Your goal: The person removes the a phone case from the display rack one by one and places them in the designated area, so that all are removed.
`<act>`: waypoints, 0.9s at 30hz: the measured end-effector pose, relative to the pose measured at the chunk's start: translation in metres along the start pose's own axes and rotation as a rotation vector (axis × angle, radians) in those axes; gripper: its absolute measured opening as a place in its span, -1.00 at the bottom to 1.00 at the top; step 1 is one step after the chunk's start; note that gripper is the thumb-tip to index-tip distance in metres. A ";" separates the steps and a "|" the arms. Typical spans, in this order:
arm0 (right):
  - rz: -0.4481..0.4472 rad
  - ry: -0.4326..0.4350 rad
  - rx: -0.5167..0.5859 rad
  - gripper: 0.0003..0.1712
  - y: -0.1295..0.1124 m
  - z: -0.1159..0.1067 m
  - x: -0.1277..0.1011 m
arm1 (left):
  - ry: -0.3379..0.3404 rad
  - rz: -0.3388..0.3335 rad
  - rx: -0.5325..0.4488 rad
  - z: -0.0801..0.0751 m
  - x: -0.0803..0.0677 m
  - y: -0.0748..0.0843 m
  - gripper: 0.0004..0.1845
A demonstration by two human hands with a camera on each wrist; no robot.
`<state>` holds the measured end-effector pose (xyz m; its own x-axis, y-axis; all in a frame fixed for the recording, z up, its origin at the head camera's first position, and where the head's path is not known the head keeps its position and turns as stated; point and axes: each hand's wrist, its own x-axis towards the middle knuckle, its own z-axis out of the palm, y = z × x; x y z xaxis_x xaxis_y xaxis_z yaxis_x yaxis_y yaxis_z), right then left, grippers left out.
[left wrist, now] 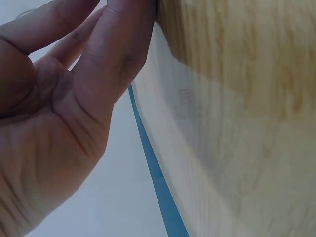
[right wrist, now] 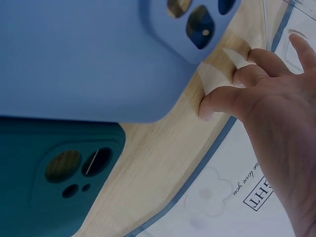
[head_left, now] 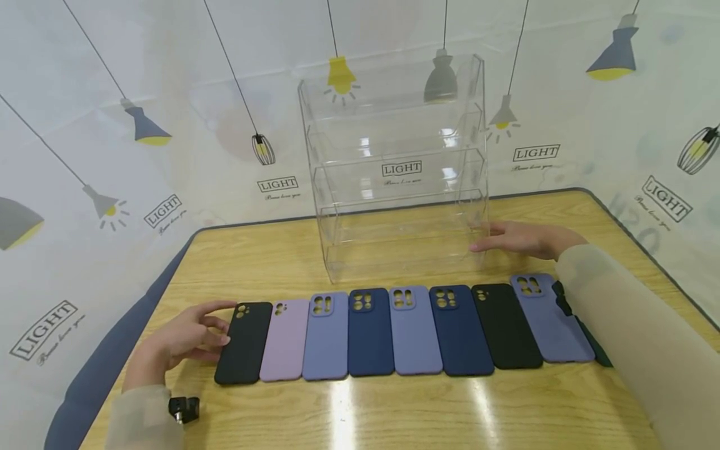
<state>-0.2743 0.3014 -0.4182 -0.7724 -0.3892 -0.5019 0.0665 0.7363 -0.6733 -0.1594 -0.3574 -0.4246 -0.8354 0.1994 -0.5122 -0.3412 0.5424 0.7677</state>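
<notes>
Phone cases (head_left: 371, 334) rowed on table (head_left: 394, 412), both hands relaxed, holding nothing, teal case (right wrist: 54, 182) clear only from right wrist

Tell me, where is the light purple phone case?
In the head view, the light purple phone case lies second from the left in the row, between the black case by the left hand and a periwinkle case.

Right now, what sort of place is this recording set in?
Probably a staged tabletop recording booth, not a real shop: a wooden table is closed in by a printed lamp-pattern backdrop, with a row of phone cases laid before an empty clear acrylic rack.
</notes>
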 end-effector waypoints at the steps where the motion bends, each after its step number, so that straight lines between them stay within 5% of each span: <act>1: 0.002 0.001 0.000 0.30 0.000 0.000 0.000 | 0.005 0.000 0.008 0.000 -0.001 0.000 -0.08; 15: -0.006 0.010 0.012 0.28 -0.001 0.000 0.000 | 0.050 0.038 0.067 0.003 -0.005 0.002 -0.21; 27: 0.013 0.008 0.002 0.32 0.001 0.000 0.000 | 0.053 0.006 0.059 0.004 -0.003 0.004 -0.25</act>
<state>-0.2747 0.3021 -0.4184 -0.7765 -0.3753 -0.5062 0.0776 0.7403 -0.6678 -0.1561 -0.3522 -0.4215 -0.8595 0.1600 -0.4855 -0.3117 0.5887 0.7459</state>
